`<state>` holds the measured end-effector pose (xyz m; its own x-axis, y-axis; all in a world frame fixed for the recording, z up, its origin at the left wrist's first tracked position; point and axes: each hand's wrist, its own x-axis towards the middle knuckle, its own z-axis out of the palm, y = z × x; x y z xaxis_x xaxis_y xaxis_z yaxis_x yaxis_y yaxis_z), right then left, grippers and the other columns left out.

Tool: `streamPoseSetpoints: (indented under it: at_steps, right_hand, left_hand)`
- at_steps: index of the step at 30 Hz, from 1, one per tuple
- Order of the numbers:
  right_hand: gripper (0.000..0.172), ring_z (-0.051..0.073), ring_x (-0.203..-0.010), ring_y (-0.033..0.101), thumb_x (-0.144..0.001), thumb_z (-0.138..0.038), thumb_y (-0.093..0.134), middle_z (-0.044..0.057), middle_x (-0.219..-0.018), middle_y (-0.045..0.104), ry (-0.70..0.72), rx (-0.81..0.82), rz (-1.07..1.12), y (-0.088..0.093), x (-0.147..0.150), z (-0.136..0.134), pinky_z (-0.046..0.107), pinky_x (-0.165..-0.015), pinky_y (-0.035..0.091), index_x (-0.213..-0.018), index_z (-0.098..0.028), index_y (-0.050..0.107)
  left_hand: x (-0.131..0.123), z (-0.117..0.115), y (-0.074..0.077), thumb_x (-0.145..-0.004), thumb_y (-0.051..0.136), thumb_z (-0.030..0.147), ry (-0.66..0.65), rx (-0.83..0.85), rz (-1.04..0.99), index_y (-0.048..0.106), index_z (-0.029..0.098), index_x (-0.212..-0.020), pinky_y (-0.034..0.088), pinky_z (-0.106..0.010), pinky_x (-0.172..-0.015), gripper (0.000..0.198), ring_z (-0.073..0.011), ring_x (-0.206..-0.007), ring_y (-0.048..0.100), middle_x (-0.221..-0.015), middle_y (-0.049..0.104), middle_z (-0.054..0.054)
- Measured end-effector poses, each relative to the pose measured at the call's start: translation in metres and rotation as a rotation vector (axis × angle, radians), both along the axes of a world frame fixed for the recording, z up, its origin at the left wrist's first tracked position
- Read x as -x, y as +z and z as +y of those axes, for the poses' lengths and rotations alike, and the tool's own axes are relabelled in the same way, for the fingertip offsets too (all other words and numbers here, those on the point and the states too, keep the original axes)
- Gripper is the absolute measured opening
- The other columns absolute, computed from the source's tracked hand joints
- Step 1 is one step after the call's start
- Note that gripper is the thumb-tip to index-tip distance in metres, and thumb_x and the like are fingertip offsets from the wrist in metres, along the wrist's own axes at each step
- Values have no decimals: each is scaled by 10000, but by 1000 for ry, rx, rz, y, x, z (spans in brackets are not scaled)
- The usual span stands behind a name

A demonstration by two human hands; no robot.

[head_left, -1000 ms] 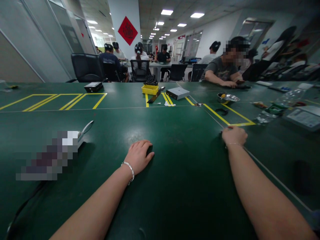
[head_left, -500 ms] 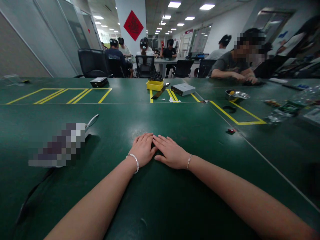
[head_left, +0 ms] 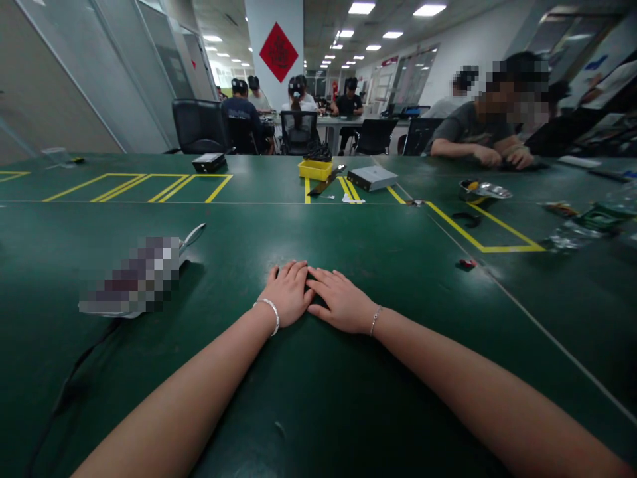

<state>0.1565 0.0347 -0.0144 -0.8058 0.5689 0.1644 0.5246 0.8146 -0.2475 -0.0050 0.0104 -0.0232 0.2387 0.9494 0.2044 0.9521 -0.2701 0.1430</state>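
Observation:
My left hand [head_left: 288, 292] lies flat, palm down, on the green table [head_left: 348, 411], fingers stretched out and holding nothing. My right hand [head_left: 339, 302] rests flat beside it, its fingertips touching the left hand's fingers, also holding nothing. Each wrist wears a thin bracelet. A small red and black object [head_left: 466, 263] lies on the table to the right of my right hand, well apart from it.
A blurred-out object with a cable [head_left: 134, 279] sits left of my hands. Farther back are a yellow bin [head_left: 314, 169], a grey box [head_left: 372, 177], a black box [head_left: 209, 161], a metal dish [head_left: 484, 190] and yellow tape lines. A person [head_left: 478, 129] sits at the far right; others sit behind.
One second ago my right hand was out at the small red object on the right; it has since come back beside my left hand. In the last half second both hands stayed still.

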Motion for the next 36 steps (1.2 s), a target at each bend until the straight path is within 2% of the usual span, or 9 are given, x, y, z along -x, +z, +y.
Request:
streamPoseSetpoints:
  at_steps: [2, 4, 7, 10, 14, 17, 20, 29, 36]
  right_hand:
    - [459, 215, -1172, 365, -794, -412, 406, 80, -1274, 432, 44, -8, 6, 4, -8, 9, 391, -978, 267, -1184, -181, 482]
    - [370, 194, -1076, 453, -800, -340, 405, 69, -1149, 541, -24, -32, 5, 8, -25, 25, 349, -939, 319, -1102, -184, 552]
    - [331, 216, -995, 485, -774, -221, 400, 106, -1042, 584, -409, -129, -28, 13, -70, 54, 363, -889, 344, -1033, -147, 592]
    - [387, 298, -1083, 392, -727, -149, 412, 164, -1133, 508, -872, -223, -115, 13, -127, 75, 459, -870, 304, -1082, -129, 565]
    - [468, 435, -1138, 247, -727, -188, 433, 203, -1281, 339, -1300, -127, -172, 6, -192, 83, 572, -780, 265, -1192, -178, 485]
    - [486, 392, -1040, 380, -710, -168, 440, 248, -1181, 410, -1329, 20, -175, -2, -220, 86, 488, -731, 325, -1193, -129, 479]
    - [400, 328, -913, 473, -689, -118, 426, 235, -1010, 504, -1293, 30, -154, -10, -230, 90, 433, -698, 348, -1059, -107, 578]
    - [346, 295, -890, 497, -773, -253, 387, 200, -976, 539, -1314, -75, -270, 0, -195, 87, 401, -695, 388, -1000, -105, 603]
    - [366, 262, -839, 513, -804, -260, 341, 162, -938, 568, -1274, -166, -221, -1, -192, 78, 368, -700, 383, -1048, -149, 590]
  left_hand:
    - [1, 0, 0, -829, 323, 403, -6, 1, -13, 405, 178, -1188, 220, -490, -976, 432, -260, -1217, 298, -1305, 397, -88]
    - [2, 0, 1, -824, 337, 421, -18, 17, -27, 412, 192, -1184, 221, -494, -978, 433, -260, -1221, 293, -1310, 391, -83]
    - [4, 0, 4, -822, 345, 429, -37, 43, -41, 407, 202, -1191, 215, -505, -981, 437, -263, -1227, 285, -1316, 385, -78]
    - [6, -1, 5, -824, 348, 418, -57, 54, -49, 403, 206, -1194, 206, -513, -986, 429, -264, -1235, 275, -1320, 381, -74]
    - [7, -2, 5, -818, 376, 397, -67, 73, -68, 407, 214, -1191, 201, -513, -992, 417, -264, -1240, 265, -1320, 379, -71]
    - [7, -2, 6, -816, 389, 388, -64, 97, -79, 412, 223, -1187, 185, -514, -1000, 407, -261, -1245, 255, -1329, 366, -67]
    - [6, -2, 8, -810, 405, 383, -58, 108, -91, 407, 223, -1193, 161, -511, -1012, 415, -263, -1250, 243, -1333, 358, -64]
    - [13, -9, 11, -813, 412, 348, -137, 151, -116, 406, 221, -1201, 172, -470, -1028, 408, -238, -1252, 252, -1342, 357, -51]
    - [15, -10, 11, -804, 429, 343, -134, 159, -144, 417, 221, -1193, 162, -462, -1031, 408, -237, -1256, 244, -1335, 366, -53]
